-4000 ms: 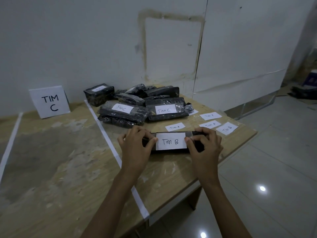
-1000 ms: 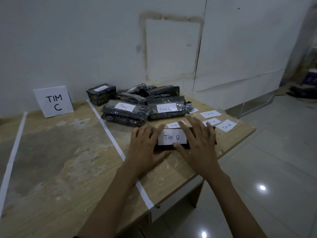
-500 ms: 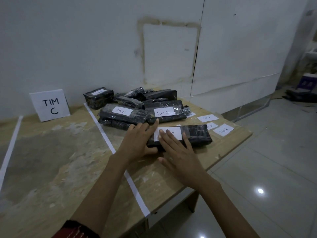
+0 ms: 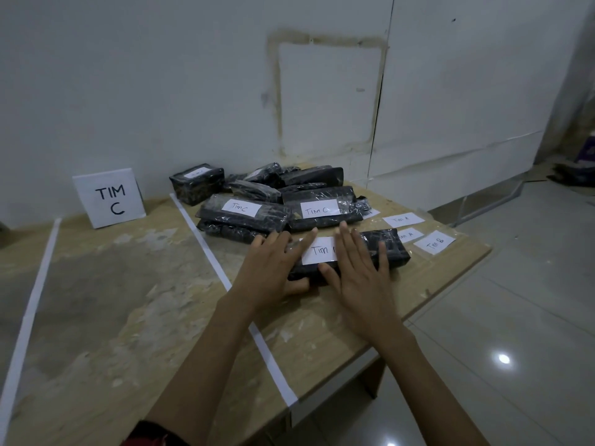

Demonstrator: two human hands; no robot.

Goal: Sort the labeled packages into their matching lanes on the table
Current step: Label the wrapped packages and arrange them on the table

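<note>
A black wrapped package with a white "Tim B" label lies flat near the table's right front. My left hand lies on its left end with straight fingers, thumb tucked under the near edge. My right hand presses flat on its middle, covering part of the label. Behind it is a pile of black packages, two of them labeled "Tim C".
A "TIM C" sign leans on the wall at the back left. White tape strips divide the wooden table into lanes. Loose paper labels lie near the right edge; beyond it is tiled floor.
Both hands went from pinching the package's ends to lying flat on top of it. The package has shifted slightly left, and my right hand now covers part of its label.
</note>
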